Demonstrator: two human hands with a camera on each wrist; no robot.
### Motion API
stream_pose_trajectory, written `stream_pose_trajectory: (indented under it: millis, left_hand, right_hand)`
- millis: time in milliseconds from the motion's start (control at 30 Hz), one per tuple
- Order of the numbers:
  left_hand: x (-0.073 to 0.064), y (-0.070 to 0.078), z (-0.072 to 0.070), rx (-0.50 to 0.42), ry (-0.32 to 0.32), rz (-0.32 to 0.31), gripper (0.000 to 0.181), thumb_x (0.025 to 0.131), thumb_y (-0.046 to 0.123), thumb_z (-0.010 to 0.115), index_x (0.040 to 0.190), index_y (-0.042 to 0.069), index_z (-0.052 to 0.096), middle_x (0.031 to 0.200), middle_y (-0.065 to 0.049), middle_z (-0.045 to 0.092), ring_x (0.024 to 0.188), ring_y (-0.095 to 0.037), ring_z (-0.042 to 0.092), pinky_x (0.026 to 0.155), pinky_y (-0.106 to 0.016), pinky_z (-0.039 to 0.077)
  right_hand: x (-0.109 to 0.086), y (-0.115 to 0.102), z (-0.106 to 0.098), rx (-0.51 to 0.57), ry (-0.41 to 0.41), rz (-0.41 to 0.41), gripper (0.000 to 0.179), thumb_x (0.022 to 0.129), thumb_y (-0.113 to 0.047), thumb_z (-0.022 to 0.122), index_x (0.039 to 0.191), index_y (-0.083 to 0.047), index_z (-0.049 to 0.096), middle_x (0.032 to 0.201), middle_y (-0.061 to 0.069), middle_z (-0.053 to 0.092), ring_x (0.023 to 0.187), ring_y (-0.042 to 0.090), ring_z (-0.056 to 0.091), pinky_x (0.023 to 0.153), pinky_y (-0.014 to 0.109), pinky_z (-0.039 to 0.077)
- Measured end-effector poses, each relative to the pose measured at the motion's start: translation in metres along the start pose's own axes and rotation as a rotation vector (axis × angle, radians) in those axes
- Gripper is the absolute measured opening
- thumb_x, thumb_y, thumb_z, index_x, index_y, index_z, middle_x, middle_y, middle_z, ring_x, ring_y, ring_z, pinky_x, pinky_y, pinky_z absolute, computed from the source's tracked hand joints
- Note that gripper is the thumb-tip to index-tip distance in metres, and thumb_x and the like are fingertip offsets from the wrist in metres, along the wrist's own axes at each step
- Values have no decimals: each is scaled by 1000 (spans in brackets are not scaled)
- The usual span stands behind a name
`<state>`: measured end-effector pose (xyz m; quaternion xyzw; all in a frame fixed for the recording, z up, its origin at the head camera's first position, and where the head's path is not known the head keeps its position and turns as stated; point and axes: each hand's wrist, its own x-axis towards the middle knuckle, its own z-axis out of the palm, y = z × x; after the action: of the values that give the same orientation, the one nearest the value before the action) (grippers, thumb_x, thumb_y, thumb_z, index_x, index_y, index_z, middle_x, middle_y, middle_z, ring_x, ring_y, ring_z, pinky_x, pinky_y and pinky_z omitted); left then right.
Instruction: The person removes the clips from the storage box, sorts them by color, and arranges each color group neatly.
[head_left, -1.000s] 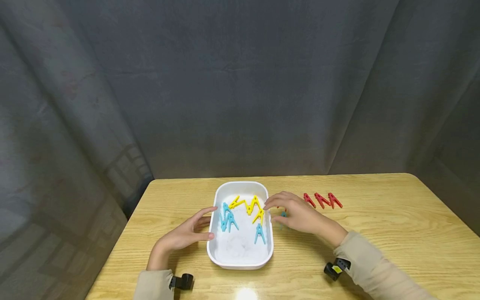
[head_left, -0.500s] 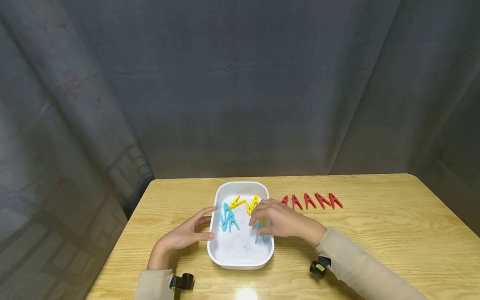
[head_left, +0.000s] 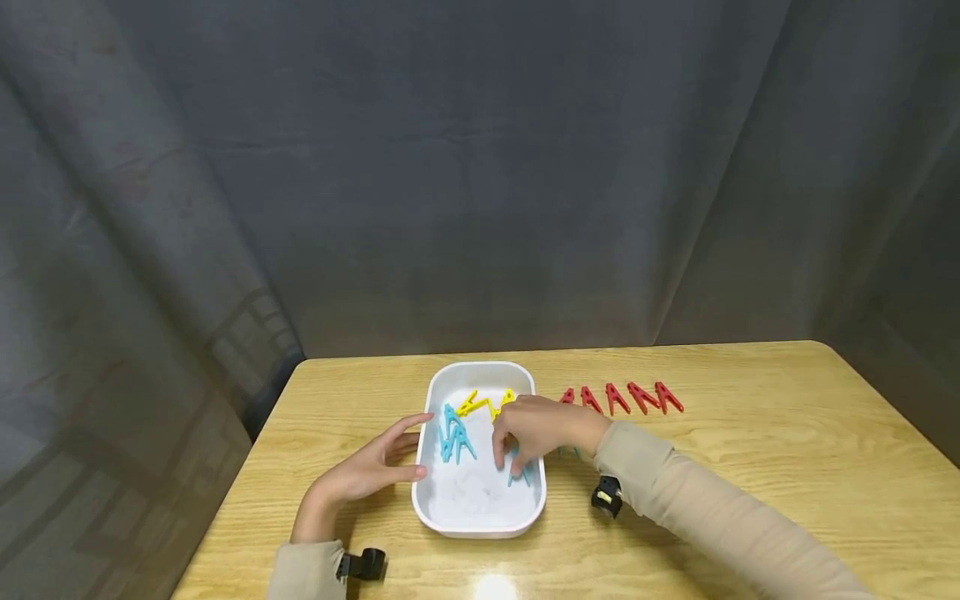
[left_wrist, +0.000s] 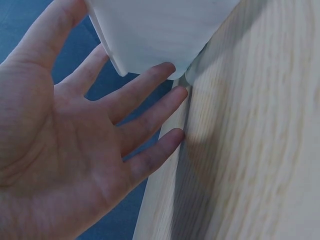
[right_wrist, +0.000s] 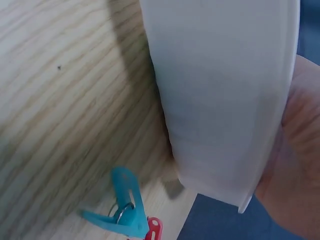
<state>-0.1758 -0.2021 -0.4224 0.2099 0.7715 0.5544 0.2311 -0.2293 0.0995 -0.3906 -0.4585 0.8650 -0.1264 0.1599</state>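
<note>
A white plastic box [head_left: 480,521] holds several blue and yellow clothespins. My left hand [head_left: 372,467] is at its left side, thumb and forefinger at the rim, the other fingers spread near the wall in the left wrist view. Inside the box's right side, my right hand [head_left: 536,427] bends its fingers down over a blue clothespin [head_left: 522,477]. The thumb covers part of that clothespin, and whether it is pinched is hidden. Blue clothespins [head_left: 456,442] lie grouped at the box's left, beside a yellow clothespin [head_left: 471,405]. Another yellow clothespin [head_left: 507,397] is partly covered by the right hand.
Red clothespins [head_left: 617,398] form a row on the wooden table [head_left: 750,467], right of the box. One blue clothespin [right_wrist: 127,207] lies on the table beside the box, near a red clothespin [right_wrist: 154,229]. A grey curtain [head_left: 480,208] hangs behind the table.
My right hand has moved left from beside a blue clothespin on the table, over the rim and down into the box. The left hand has stayed at the box's left side.
</note>
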Motion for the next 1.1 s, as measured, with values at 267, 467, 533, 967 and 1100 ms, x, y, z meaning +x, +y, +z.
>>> stream_pose_trajectory:
  millis: [267,467,533,967,1100]
  left_hand:
    - [0,0,0,-9,1,15,77,95,17,69,157,11,24,155,-25,29,141,-44,29,108,-59,32]
    - [0,-2,0,-2,-2,23,77,94,17,70,156,11,25,154,-25,31,141,-44,30,108,-58,32]
    - [1,-2,0,6,-2,28,76,94,17,70,156,11,25,154,-24,32,140,-43,31,109,-58,31]
    - [2,-3,-1,26,0,41,76,94,18,70,156,11,26,153,-23,32,139,-43,34,110,-59,28]
    - [2,-4,-1,24,3,33,76,94,18,70,156,12,27,154,-23,32,139,-43,33,110,-59,28]
  right_hand:
    - [4,-9,5,-115,-37,23,21,67,-28,92,70,-35,73,74,-21,56,75,0,45,81,27,35]
    - [3,-7,6,-86,-18,6,21,71,-29,90,65,-35,71,73,-21,56,76,0,45,82,25,36]
    - [2,-6,6,-64,-2,-11,18,73,-30,89,67,-34,72,73,-21,57,75,0,46,79,24,37]
    - [-20,-10,-5,110,180,-85,11,77,-26,87,78,-29,76,76,-26,60,75,6,52,72,24,43]
    - [-36,-9,-11,126,293,-124,12,77,-24,87,85,-26,78,82,-25,63,85,10,58,82,29,45]
